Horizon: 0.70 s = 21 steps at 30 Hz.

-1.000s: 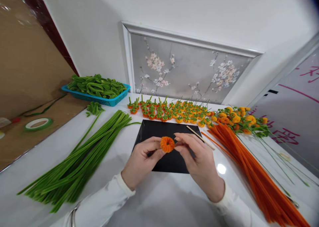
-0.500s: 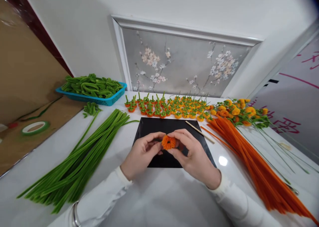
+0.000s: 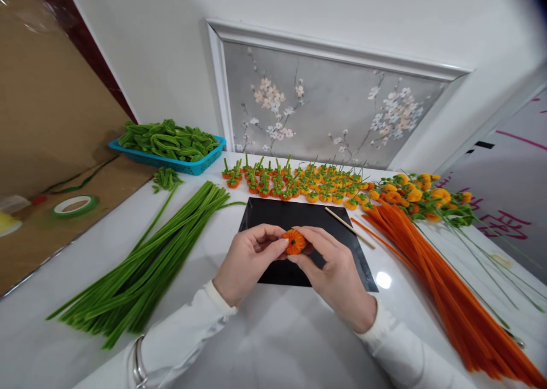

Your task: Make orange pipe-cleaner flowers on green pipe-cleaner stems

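Between my two hands, above a black board (image 3: 282, 275), I hold a small round orange pipe-cleaner pumpkin (image 3: 294, 242) with ridges and a dark centre facing me. My left hand (image 3: 252, 258) pinches its left side, thumb on the front. From the right, the thumb and fingers of my right hand (image 3: 335, 269) close around its other edge. A thin wooden stick (image 3: 349, 227) lies across the board's right side. Behind the board stand rows of small orange and yellow pumpkins (image 3: 265, 191) with green tops.
Green pipe cleaners (image 3: 158, 269) lie at left, orange ones (image 3: 444, 286) at right. A blue basket (image 3: 188, 167) holds green loops. Short green pieces (image 3: 166, 179) lie before it. Green tape (image 3: 74, 205) rests on brown cardboard. Yellow-orange flowers (image 3: 414, 195) with long stems lie back right.
The orange piece has turned in my fingers; its open central hole now looks smaller and closed. My left thumb has moved onto its front. The whole view has shifted slightly.
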{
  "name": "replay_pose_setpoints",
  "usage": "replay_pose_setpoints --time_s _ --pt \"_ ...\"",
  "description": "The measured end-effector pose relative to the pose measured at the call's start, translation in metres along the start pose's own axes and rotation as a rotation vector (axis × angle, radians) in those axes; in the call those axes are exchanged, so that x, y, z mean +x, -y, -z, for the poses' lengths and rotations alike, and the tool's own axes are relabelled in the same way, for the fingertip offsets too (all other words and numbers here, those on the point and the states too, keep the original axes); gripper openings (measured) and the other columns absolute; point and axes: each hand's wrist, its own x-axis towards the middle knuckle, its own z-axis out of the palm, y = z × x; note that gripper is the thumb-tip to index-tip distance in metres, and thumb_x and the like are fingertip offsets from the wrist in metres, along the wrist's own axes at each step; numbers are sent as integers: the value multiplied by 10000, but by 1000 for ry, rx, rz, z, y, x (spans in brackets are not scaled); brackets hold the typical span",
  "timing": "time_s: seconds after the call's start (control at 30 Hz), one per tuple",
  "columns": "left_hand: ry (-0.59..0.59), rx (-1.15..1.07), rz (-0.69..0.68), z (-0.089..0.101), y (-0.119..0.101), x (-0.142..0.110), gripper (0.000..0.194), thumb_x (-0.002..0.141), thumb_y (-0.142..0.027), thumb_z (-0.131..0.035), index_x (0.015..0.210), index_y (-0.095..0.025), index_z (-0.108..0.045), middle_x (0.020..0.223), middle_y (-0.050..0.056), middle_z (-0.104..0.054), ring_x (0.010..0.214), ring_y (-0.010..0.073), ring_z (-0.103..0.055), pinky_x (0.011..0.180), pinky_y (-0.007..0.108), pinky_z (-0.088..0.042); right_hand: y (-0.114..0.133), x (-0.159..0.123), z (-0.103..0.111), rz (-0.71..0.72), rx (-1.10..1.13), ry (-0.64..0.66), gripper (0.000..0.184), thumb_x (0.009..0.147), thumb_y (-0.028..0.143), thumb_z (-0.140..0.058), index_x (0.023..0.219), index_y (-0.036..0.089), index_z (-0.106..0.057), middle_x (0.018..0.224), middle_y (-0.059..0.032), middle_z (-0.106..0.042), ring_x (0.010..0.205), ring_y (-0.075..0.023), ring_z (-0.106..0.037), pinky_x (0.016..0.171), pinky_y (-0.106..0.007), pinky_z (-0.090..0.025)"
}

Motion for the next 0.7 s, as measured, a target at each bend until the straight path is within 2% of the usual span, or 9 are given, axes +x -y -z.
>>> replay_pose_setpoints --time_s 0.2,0.33,0.47,0.7 --pt "-5 50 -65 0 2 -2 191 741 -237 -693 895 -127 -721 833 57 -731 729 150 -659 690 246 -558 0 -1 1 60 -48 7 219 839 167 -575 1045 195 -644 1008 -72 -655 921 -190 -633 839 -317 -543" --pt "15 17 -30 0 3 -4 182 762 -239 -678 905 -138 -727 786 41 -724 685 131 -647 673 236 -554 -3 -1 4 100 -48 23 210 861 169 -556 1044 199 -654 1012 -73 -666 919 -188 -638 837 -322 -551" --pt "56 -84 33 0 1 -4 202 788 -297 -658 906 -146 -722 839 46 -712 733 131 -640 708 250 -553 -5 1 6 110 -47 28 234 861 159 -560 1069 205 -659 1040 -71 -665 942 -189 -638 853 -324 -553" --pt "-8 -185 159 1 -2 -2 179 627 -240 -797 757 -135 -734 740 41 -715 674 126 -639 666 241 -537 -6 0 2 154 -45 56 305 874 144 -538 1155 220 -630 1065 -67 -657 958 -184 -638 861 -325 -561"
